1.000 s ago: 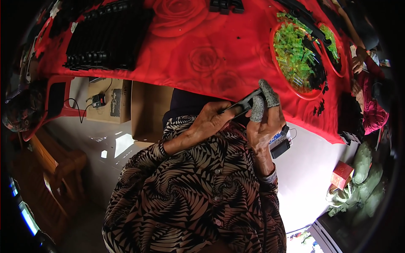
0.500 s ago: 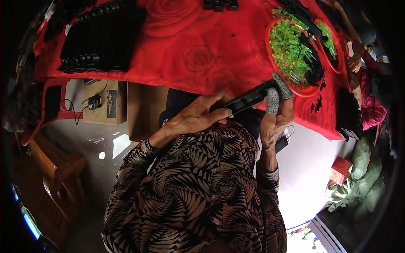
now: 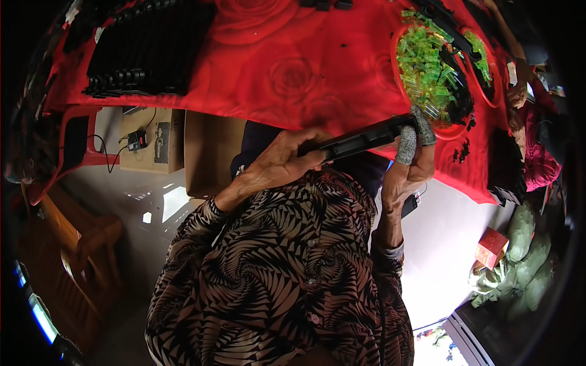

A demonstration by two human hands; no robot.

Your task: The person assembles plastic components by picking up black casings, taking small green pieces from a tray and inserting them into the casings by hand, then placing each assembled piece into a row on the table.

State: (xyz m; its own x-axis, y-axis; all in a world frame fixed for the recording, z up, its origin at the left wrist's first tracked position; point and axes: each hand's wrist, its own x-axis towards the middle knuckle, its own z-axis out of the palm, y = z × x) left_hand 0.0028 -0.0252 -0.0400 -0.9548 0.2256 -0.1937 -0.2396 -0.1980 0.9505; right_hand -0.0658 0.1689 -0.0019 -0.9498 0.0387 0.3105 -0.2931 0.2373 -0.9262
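A long black plastic bar [image 3: 366, 139] with recesses along it is held slantwise between my hands, just off the near table edge. My left hand [image 3: 276, 160] grips its lower left end, the thumb lying along the side. At the upper right end my right hand [image 3: 410, 168] pinches the bar between fingers wearing grey speckled fabric sleeves. Just beyond that hand sits a red-rimmed tray [image 3: 448, 132] of small translucent yellow-green tubes [image 3: 424, 67] and small black pieces.
The table wears a red rose-patterned cloth [image 3: 256, 73]. Many similar black bars [image 3: 146, 52] are stacked at the left. A second red tray [image 3: 495, 91] stands far right, near another person's arm [image 3: 517, 67]. Below the table edge are an open cardboard box [image 3: 207, 152] and a red chair [image 3: 55, 165].
Both hands and the bar have shifted slightly right. The bar has rolled a little, so its recesses show less. My left thumb has slid back from its face.
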